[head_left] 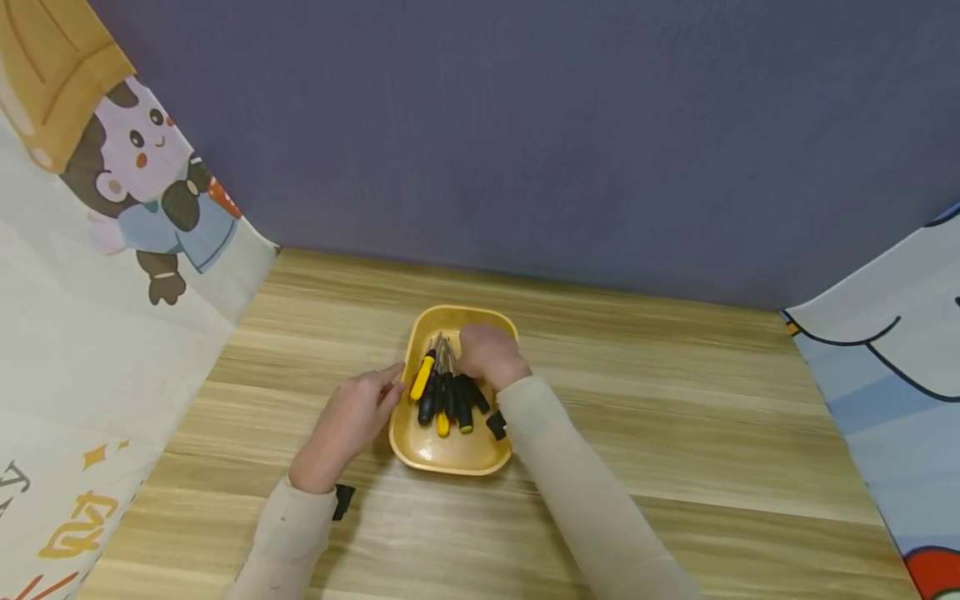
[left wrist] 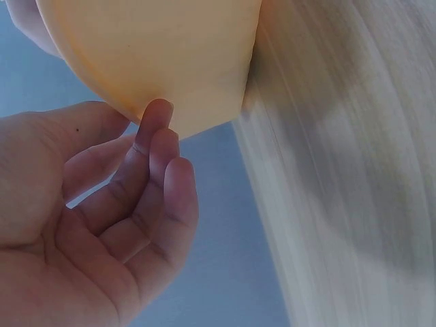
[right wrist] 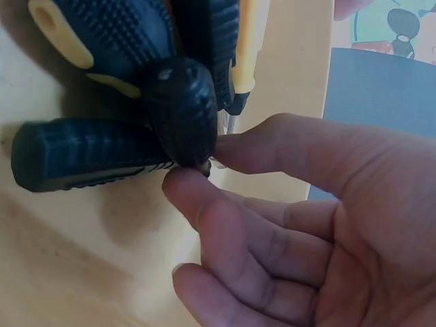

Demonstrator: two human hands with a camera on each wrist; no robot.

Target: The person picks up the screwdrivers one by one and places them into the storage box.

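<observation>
A yellow plastic tray [head_left: 450,454] with rounded corners stands on the table. Screwdrivers [head_left: 447,396] with black and yellow handles lie bunched inside it, their metal shafts pointing to the far end. My left hand [head_left: 352,417] is at the tray's left side, its thumb and fingertips pinching the rim [left wrist: 102,88] in the left wrist view. My right hand [head_left: 491,354] reaches into the tray, right of the bunch. Thumb and index finger pinch a black-handled screwdriver [right wrist: 182,102] near the base of its handle; its shaft is mostly hidden.
The wood-grain table [head_left: 675,417] runs on both sides of the tray. A dark blue-grey panel [head_left: 525,142] rises behind it. Printed cartoon panels stand at left [head_left: 150,200] and right [head_left: 885,400].
</observation>
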